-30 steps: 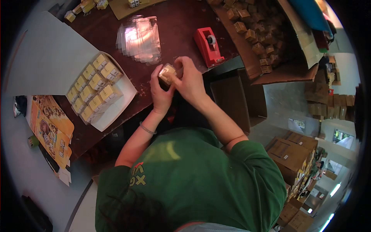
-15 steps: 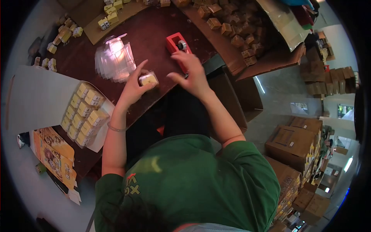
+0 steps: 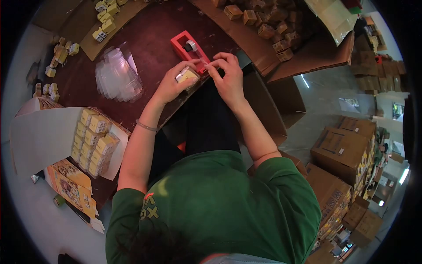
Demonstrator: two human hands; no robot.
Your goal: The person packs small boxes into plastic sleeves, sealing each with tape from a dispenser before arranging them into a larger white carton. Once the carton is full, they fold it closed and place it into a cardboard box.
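Head view: desk [image 3: 154,39], dark red-brown, worn surface, one person seated before it.

Item, left hand [image 3: 169,86]: fingers closed around one small pale-yellow box [image 3: 188,75], thumb along its near side, other fingers reaching over its far side. The box sits within this grip, at the desk's near edge, just beside the dispenser's near end.

Item, right hand [image 3: 229,77]: thumb and index finger narrow, tips nearly together at the dispenser's near end, to the right of the yellow box and apart from it; whether they grip tape, cannot tell.

Item, red tape dispenser [image 3: 180,41], with tape roll [image 3: 190,45], standing beyond both hands.

Item, fanned pile of clear plastic sleeves [image 3: 116,77], flat on the desk, left of the dispenser.

Item, white carton [image 3: 44,136], lid folded back, holding rows of yellow boxes [image 3: 90,141].

Item, cardboard piece [image 3: 91,47] at far left, bearing loose yellow boxes [image 3: 104,28].

Item, large cardboard box [image 3: 316,61] at far right, filled with small brown boxes [image 3: 266,31].
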